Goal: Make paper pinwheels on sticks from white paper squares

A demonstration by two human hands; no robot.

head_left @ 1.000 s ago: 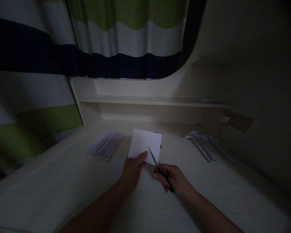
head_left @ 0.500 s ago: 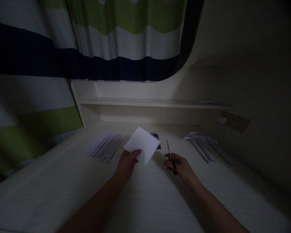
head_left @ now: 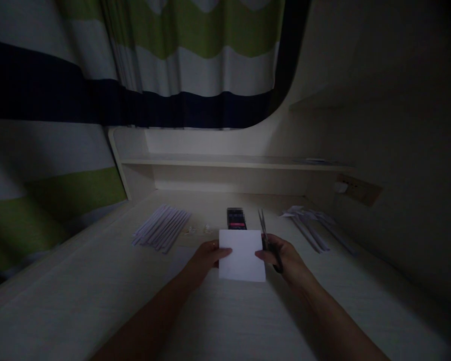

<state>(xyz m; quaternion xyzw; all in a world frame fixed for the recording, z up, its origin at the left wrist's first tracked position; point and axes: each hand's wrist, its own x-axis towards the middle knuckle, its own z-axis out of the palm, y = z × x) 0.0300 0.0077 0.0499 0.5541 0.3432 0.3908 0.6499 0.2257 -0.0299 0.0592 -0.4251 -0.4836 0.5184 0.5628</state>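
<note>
A white square of paper (head_left: 242, 265) faces me above the middle of the desk. My left hand (head_left: 206, 258) pinches its left edge, thumb on the front. At the paper's right edge is my right hand (head_left: 281, 253), its thumb touching that edge. The same hand holds dark-handled scissors (head_left: 263, 228), blades pointing away and slightly apart. Just behind the paper lies a phone (head_left: 236, 218) with its screen lit. How the fingers sit behind the paper is hidden.
White paper strips or rolled sticks (head_left: 161, 228) lie side by side at the left. More long paper pieces with wider ends (head_left: 310, 228) lie at the right. A pale sheet (head_left: 180, 258) is partly under my left arm. A shelf (head_left: 225, 161) spans the back; a socket (head_left: 359, 189) is on the right wall.
The paper has turned from a tilted position to square and come lower and right. My right hand has met its right edge, scissors still held. More of the phone shows.
</note>
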